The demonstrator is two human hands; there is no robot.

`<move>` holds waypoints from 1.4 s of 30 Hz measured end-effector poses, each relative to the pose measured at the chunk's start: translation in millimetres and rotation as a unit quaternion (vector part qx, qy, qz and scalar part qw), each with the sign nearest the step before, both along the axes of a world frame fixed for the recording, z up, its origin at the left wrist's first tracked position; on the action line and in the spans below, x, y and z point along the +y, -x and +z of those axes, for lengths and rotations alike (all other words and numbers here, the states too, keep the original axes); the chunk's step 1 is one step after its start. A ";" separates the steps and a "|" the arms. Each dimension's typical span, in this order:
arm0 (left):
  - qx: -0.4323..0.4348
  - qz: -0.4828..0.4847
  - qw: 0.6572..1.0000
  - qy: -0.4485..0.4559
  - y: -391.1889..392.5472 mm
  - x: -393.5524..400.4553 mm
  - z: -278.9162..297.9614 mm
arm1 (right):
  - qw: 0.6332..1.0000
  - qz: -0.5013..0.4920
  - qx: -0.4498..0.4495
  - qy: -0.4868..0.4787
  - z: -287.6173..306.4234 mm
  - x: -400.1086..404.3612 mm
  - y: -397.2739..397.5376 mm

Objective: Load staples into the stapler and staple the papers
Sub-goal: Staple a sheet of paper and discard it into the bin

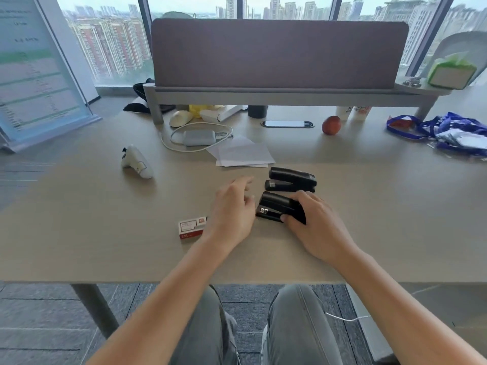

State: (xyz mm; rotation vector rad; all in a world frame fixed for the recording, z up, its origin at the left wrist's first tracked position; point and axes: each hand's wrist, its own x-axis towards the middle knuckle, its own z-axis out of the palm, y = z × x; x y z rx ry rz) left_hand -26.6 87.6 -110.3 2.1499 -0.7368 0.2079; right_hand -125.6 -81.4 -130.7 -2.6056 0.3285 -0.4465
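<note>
Two black staplers lie on the beige desk (369,233). My right hand (313,227) grips the nearer stapler (274,208), fingers over its back end and thumb along its near side; its nose points left. The farther stapler (291,179) rests untouched just behind it. My left hand (233,210) hovers with fingers spread and holds nothing, just left of the held stapler's nose. A small red and white staple box (191,227) lies to the left of that hand. Several white paper sheets (243,154) lie loosely stacked behind the staplers.
A white game controller (137,162) lies at the left. Behind the papers are a grey power bank with white cable (199,137), a mouse (180,118), an apple (331,125) and a blue bag (448,131). A grey partition screen (279,54) closes the back.
</note>
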 end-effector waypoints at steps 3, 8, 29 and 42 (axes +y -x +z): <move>0.006 0.003 0.999 -0.037 -43.7 -11.5 10.3 | 1.000 -0.012 0.014 0.001 1.3 -0.2 -19.4; -0.006 -0.019 0.983 -0.185 -123.9 -40.3 0.3 | 0.999 -0.011 0.030 0.002 -2.6 -1.2 -52.4; -0.083 -0.036 0.963 -0.255 -178.6 -48.1 -6.8 | 1.000 -0.015 -0.001 0.004 -13.5 3.2 -63.0; 0.083 -0.007 0.987 0.138 -113.3 -0.1 34.6 | 0.968 -0.093 -0.063 -0.227 10.8 19.2 -41.2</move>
